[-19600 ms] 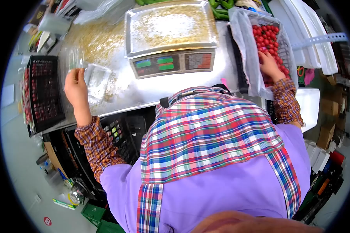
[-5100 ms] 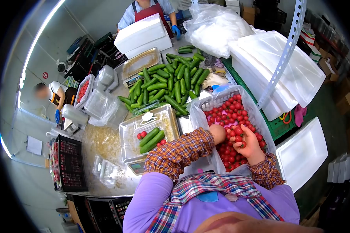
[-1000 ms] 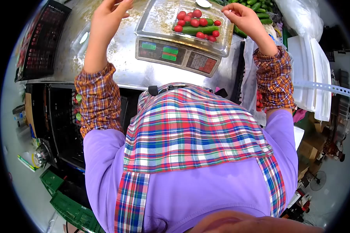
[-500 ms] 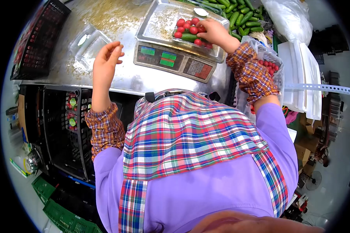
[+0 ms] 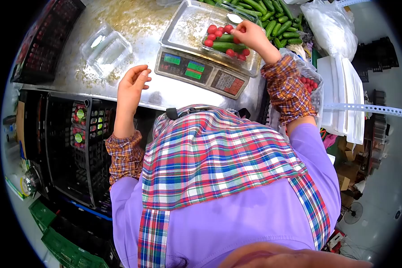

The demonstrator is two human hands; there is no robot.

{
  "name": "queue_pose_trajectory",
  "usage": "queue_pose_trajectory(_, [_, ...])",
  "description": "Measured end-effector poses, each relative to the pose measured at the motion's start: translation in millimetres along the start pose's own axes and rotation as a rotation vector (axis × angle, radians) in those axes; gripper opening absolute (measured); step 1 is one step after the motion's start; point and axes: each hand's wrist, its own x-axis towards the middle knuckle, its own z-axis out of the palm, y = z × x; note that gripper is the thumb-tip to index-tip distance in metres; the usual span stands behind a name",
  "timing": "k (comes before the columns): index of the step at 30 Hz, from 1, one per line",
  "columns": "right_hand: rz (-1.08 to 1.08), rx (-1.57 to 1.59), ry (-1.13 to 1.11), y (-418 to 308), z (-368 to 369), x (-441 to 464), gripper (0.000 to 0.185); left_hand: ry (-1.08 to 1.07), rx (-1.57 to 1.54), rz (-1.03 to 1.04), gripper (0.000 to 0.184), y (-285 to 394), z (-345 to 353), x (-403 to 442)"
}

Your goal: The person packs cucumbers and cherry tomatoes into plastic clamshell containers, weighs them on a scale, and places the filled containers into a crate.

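My right hand is over a clear plastic box on the scale's tray, its fingertips pinched on a small round red vegetable. In the box lie green cucumbers and several red balls, radishes or cherry tomatoes; I cannot tell which. Beneath is a digital scale with a metal tray and lit green displays. My left hand hovers at the table's front edge, left of the scale, fingers loosely curled and apart, holding nothing. Near it lie clear plastic boxes.
Many cucumbers are heaped behind the scale at right. A lined crate with more red balls stands by my right forearm. Black crates stand at the left, on and below the metal table. A plastic bag sits far right.
My right hand has risen slightly away from the box's front, and the red balls and cucumbers show more. My left hand has shifted right and nearer my body. The view has tilted slightly.
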Motion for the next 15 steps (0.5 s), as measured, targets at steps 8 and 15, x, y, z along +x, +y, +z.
queue_pose_trajectory(8, [-0.032, -0.479, -0.095, 17.2, -6.1, -6.0, 0.034, -0.051, 0.062, -0.019, 0.028, -6.7, 2.3, -4.3])
queue_pose_trajectory(15, [0.171, 1.703, -0.341, 54.9, -59.4, -42.3, 0.029, 0.072, 0.041, 0.002, 0.028, 1.7, -17.7, -2.4])
